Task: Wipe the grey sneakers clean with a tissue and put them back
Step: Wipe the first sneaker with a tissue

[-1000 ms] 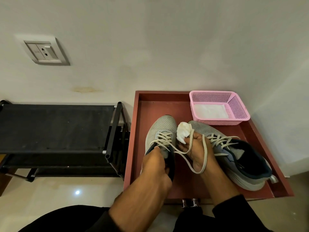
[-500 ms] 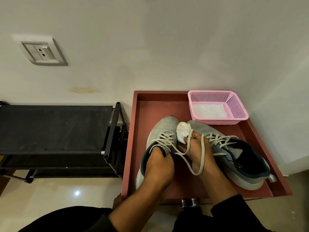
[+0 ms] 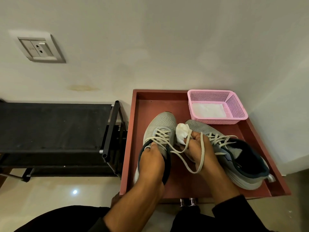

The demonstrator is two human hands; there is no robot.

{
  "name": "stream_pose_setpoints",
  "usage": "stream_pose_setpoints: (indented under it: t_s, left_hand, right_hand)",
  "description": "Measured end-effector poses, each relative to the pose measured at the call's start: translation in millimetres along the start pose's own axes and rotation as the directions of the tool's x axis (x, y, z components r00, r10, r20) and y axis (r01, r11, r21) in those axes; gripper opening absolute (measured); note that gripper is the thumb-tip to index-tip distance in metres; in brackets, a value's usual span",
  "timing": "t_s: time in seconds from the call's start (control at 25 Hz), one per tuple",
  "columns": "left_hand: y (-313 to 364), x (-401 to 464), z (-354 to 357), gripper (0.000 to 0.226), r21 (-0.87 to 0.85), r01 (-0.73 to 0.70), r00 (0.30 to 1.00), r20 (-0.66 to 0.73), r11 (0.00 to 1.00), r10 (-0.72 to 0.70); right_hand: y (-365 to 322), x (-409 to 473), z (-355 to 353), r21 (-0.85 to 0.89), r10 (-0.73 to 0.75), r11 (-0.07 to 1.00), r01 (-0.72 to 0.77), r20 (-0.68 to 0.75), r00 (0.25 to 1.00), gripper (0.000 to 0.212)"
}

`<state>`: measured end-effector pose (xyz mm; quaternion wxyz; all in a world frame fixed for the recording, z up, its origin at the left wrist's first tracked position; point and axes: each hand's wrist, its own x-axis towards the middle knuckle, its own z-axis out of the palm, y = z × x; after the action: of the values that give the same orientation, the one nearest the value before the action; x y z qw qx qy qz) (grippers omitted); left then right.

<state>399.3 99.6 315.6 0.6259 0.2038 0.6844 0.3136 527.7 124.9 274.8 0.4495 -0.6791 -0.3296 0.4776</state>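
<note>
Left hand [image 3: 151, 162] gripped left sneaker [image 3: 160, 129] at tongue and collar, fingers curled inside opening; shoe sat mid-tray, toe toward far edge. Right hand [image 3: 198, 150] pinched crumpled tissue [image 3: 182, 133] just beside that shoe's laces, loose lace [image 3: 197, 158] draped over its back. Right sneaker [image 3: 240, 156] lay behind right hand, heel near tray's [image 3: 160, 101] near right corner. Pink basket [image 3: 234, 104] with white tissues stood at far right corner
</note>
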Motion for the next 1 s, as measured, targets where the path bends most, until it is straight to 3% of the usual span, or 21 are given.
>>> stream_pose_setpoints:
  t_s: [0.08, 0.2, 0.36, 0.44, 0.52, 0.68, 0.76, 0.8, 0.88, 0.92, 1.0]
  left_hand:
    - [6.5, -3.3, -3.4, 0.032, 0.002, -0.037, 0.999, 0.008, 0.999, 0.037]
    - [19.7, -3.4, -4.5, 0.037, 0.005, -0.083, 0.996, 0.027, 0.997, 0.083]
    - [40.8, -0.9, -6.3, 0.018, 0.044, -0.119, 0.991, 0.069, 0.992, 0.116]
    - [48.3, 1.3, -10.0, 0.019, 0.028, -0.111, 0.989, 0.1, 0.993, 0.107]
    - [53.8, 4.9, -14.0, 0.021, 0.025, -0.098, 0.987, 0.131, 0.995, 0.094]
    - [59.8, 10.4, -14.1, 0.029, 0.035, -0.095, 0.983, 0.162, 0.995, 0.088]
    - [59.0, 12.7, -12.4, 0.031, 0.055, -0.1, 0.984, 0.155, 0.993, 0.091]
    - [57.5, 11.9, -12.2, 0.027, 0.07, -0.104, 0.984, 0.154, 0.992, 0.092]
    - [54.2, 9.9, -12.9, 0.025, 0.122, -0.132, 0.981, 0.158, 0.984, 0.112]
    - [53.0, 7.9, -14.2, 0.028, 0.169, -0.166, 0.977, 0.161, 0.972, 0.139]
    - [49.7, 3.8, -17.8, 0.03, 0.284, -0.248, 0.962, 0.183, 0.926, 0.201]
  right_hand:
    - [-0.6, -4.8, -10.9, -0.226, -0.05, 0.973, 0.047, -0.008, 0.999, 0.033]
    - [-3.5, -18.8, -27.6, -0.549, -0.082, 0.829, 0.106, 0.068, 0.994, 0.041]
    - [2.8, -25.2, -33.9, -0.63, 0.098, 0.777, 0.017, 0.147, 0.984, 0.028]
    - [-3.8, -29.9, -32.4, -0.72, 0.097, 0.694, 0.027, 0.13, 0.987, 0.037]
    - [-12.4, -39.5, -30.8, -0.804, 0.095, 0.589, 0.084, 0.172, 0.981, 0.045]
    - [-30.1, -62.5, -31.0, -0.897, 0.182, 0.34, 0.283, 0.358, 0.916, 0.039]
    - [-36.5, -65.9, -32.0, -0.842, 0.174, 0.4, 0.363, 0.459, 0.871, 0.041]
    - [-41.1, -66.9, -33.8, -0.775, 0.151, 0.518, 0.363, 0.5, 0.853, 0.039]
    - [-47.6, -66.6, -35.9, -0.52, 0.088, 0.824, 0.224, 0.51, 0.856, 0.032]
    - [-49.6, -64.7, -35.0, -0.364, 0.055, 0.922, 0.129, 0.454, 0.89, 0.028]
    - [-49.2, -59.1, -29.5, -0.067, 0.003, 0.998, 0.013, 0.219, 0.976, 0.023]
